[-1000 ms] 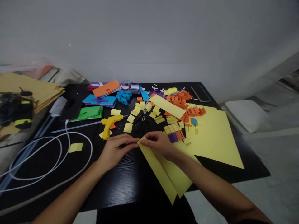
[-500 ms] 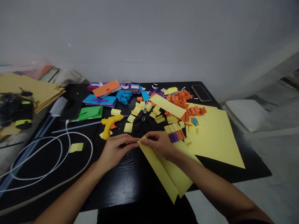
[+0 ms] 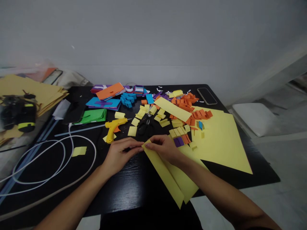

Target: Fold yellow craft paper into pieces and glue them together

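Observation:
A sheet of yellow paper (image 3: 165, 174), folded along its length, lies slanted over the near middle of the table. My right hand (image 3: 165, 148) grips its far end, thumb on top and fingers curled behind. At the corner of that end my left hand (image 3: 124, 151) pinches with thumb and fingertips, which meet the paper's tip. Just beyond my hands lie black-handled scissors (image 3: 146, 127) and several small folded yellow paper pieces (image 3: 132, 131). A yellow glue gun (image 3: 112, 129) rests on its side past my left hand.
Large yellow sheets (image 3: 220, 140) cover the table's right side, with orange paper pieces (image 3: 201, 113) on them. A phone (image 3: 207, 96) lies at the far right corner. Bundles of green paper (image 3: 93, 115) and blue paper (image 3: 103, 103) sit far left. A white cable (image 3: 92, 159) loops at left.
Both hands keep the same grip on the folded yellow paper. The whole view has shifted very slightly; nothing else has visibly moved.

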A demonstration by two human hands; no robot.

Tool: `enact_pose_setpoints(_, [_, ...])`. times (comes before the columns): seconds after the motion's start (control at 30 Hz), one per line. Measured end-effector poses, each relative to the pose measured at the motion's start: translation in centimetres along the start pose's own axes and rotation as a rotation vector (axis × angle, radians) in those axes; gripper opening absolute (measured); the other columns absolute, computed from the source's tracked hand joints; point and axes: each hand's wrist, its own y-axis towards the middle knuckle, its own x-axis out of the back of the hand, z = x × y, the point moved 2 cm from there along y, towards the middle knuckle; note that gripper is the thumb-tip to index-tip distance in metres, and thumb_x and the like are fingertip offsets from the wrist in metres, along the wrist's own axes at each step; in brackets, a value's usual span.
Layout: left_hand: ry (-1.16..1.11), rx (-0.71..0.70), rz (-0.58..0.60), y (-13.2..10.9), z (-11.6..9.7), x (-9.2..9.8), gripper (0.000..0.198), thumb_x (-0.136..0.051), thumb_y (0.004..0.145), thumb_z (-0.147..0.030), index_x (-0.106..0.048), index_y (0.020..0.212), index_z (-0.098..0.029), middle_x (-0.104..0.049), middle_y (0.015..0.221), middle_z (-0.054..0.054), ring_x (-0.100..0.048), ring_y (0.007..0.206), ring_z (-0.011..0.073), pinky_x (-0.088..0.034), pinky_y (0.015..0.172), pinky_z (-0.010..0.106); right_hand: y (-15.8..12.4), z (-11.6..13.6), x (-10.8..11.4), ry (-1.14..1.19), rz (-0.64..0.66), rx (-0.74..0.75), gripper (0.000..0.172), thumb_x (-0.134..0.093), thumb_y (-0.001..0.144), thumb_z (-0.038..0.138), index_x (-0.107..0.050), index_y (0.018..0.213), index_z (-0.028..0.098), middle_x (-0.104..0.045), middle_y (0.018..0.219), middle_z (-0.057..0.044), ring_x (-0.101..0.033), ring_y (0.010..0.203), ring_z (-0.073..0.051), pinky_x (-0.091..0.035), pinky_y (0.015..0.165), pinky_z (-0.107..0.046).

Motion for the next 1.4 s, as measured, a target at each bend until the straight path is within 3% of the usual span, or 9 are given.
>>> enact_pose_setpoints(0.63, [-0.012, 0.054, 0.023, 0.0, 0.1, 0.0, 0.012, -0.077, 0.089, -0.022, -0.082, 0.1, -0.023, -0.08, 0.088, 0.002, -0.074, 0.078, 0.0146, -0.057, 0.07, 0.022, 0.0, -0.1, 0.0, 0.011, 0.008, 0.009, 0.027, -0.077, 0.081, 0.043, -0.078, 0.08, 0.016, -0.067, 0.069, 0.0, -0.053, 0.06, -0.011, -0.039, 0.056, -0.023])
enact_pose_setpoints(0.83, [-0.049, 0.238, 0.046, 0.2, 0.3, 0.3, 0.021, -0.07, 0.093, -0.034, -0.077, 0.106, -0.019, -0.075, 0.082, 0.003, -0.069, 0.072, 0.0146, -0.054, 0.066, 0.024, 0.1, -0.2, 0.0, 0.017, 0.0, 0.008, 0.027, -0.076, 0.08, 0.043, -0.077, 0.08, 0.016, -0.067, 0.07, 0.0, -0.053, 0.061, -0.011, -0.04, 0.057, -0.023])
enact_pose_setpoints(0.97, [-0.029, 0.329, 0.148, -0.2, 0.3, -0.5, 0.028, -0.059, 0.099, -0.041, -0.07, 0.088, -0.017, -0.066, 0.067, 0.0, -0.062, 0.062, 0.0134, -0.047, 0.057, 0.023, 0.1, -0.1, -0.2, -0.012, -0.006, -0.009, 0.029, -0.075, 0.079, 0.045, -0.076, 0.079, 0.016, -0.067, 0.069, 0.0, -0.053, 0.061, -0.012, -0.039, 0.056, -0.023])
enact_pose_setpoints(1.07, [0.015, 0.31, 0.187, -0.3, 0.2, -1.0, 0.033, -0.057, 0.1, -0.041, -0.065, 0.078, -0.018, -0.059, 0.064, -0.002, -0.055, 0.059, 0.0121, -0.041, 0.054, 0.022, 0.1, -0.1, -0.3, -0.027, 0.004, -0.017, 0.03, -0.075, 0.078, 0.046, -0.076, 0.079, 0.016, -0.068, 0.071, -0.001, -0.055, 0.064, -0.013, -0.04, 0.057, -0.024])
enact_pose_setpoints(1.4, [0.023, 0.256, 0.141, -0.1, 0.2, -0.6, 0.031, -0.057, 0.1, -0.038, -0.065, 0.078, -0.018, -0.056, 0.065, -0.003, -0.052, 0.059, 0.0123, -0.039, 0.056, 0.023, 0.3, -0.1, 0.0, -0.089, -0.019, 0.065, 0.032, -0.071, 0.085, 0.047, -0.079, 0.08, 0.016, -0.07, 0.071, -0.002, -0.058, 0.066, -0.014, -0.043, 0.06, -0.025])
